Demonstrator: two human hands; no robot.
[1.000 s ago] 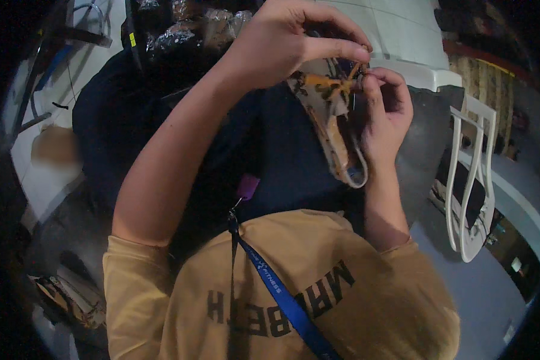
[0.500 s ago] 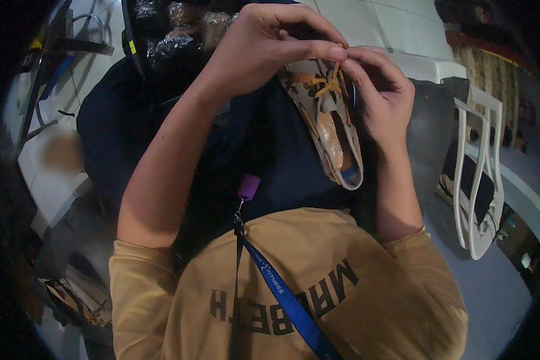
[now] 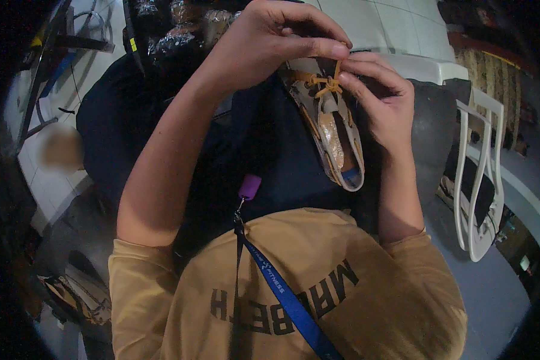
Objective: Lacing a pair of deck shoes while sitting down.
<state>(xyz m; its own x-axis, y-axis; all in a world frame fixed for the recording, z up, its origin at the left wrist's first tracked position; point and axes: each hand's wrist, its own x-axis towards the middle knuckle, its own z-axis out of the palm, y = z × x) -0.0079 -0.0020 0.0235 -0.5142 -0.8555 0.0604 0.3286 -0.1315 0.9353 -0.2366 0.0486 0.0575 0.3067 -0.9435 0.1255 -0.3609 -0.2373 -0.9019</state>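
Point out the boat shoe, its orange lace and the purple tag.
Boat shoe (image 3: 332, 137), head view: on the insole.
Orange lace (image 3: 329, 88), head view: on the knot.
Purple tag (image 3: 249, 186), head view: on its middle.

white slatted chair (image 3: 498, 153), purple tag (image 3: 249, 186), blue lanyard (image 3: 296, 315)

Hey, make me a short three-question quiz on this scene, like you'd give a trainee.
1. Multiple choice: what colour is the lace rising from the shoe toward the left hand and right hand? A green, B orange, C white.
2. True or false: the purple tag is attached to the lanyard.
3. Fill in: the shoe's ____ end is nearest the tan shirt.

Key: 1 B; 2 true; 3 heel.
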